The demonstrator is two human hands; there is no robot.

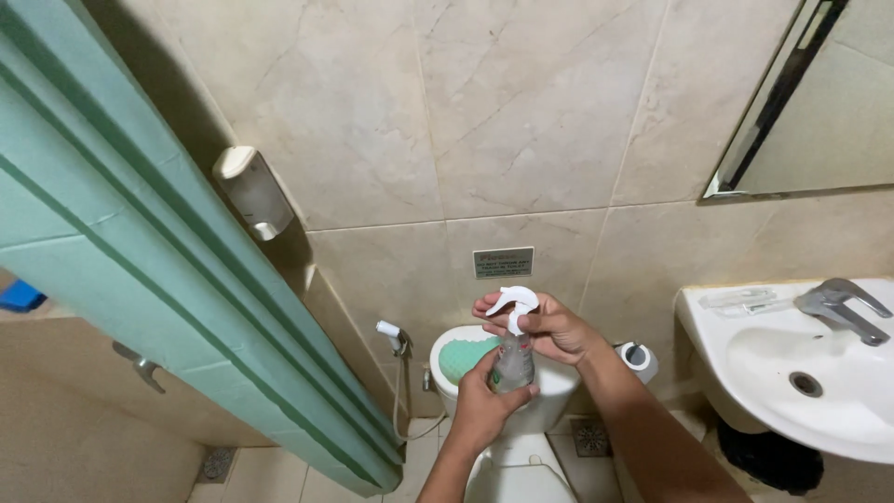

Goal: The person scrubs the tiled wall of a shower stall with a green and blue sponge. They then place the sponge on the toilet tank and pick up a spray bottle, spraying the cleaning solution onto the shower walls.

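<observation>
Above one toilet [535, 391], two hands, left hand [480, 405] and right hand [549, 328], grip one spray bottle [513, 359].

The spray bottle [512, 359] is held in front of the toilet tank [549, 387], left hand [484, 405] below, right hand [549, 326] at its trigger. A sink [801, 373] stands right, a shower curtain [158, 242] left, a bidet sprayer [391, 333] between.

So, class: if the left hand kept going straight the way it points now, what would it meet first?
The left hand points up and away, gripping the spray bottle. Past the bottle it would probably meet the right hand first; depth is unclear.
</observation>
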